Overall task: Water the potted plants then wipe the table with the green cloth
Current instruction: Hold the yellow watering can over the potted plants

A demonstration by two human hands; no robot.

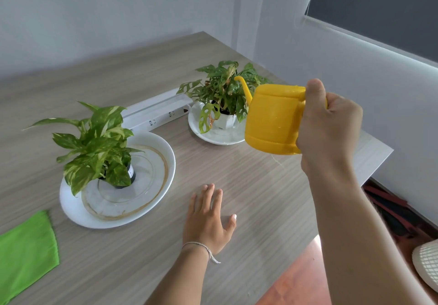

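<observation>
My right hand (pixel 331 124) grips the handle of a yellow watering can (pixel 272 117), held in the air with its thin spout pointing at the far plant (pixel 222 89). That holey-leaved plant stands in a white pot (pixel 225 121) on a white plate (pixel 213 137). The near plant (pixel 94 146), with variegated leaves, sits in a small black pot (pixel 130 174) on a large white plate (pixel 154 198). My left hand (pixel 208 219) lies flat on the wooden table (pixel 248 186), fingers spread. A green cloth (pixel 23 252) lies at the table's left front edge.
A white power strip (pixel 156 112) lies between the two plates, toward the back. White walls close the table's far and right sides, with a dark window (pixel 379 8) above. A white fan grille (pixel 426 264) and dark items sit on the floor at right.
</observation>
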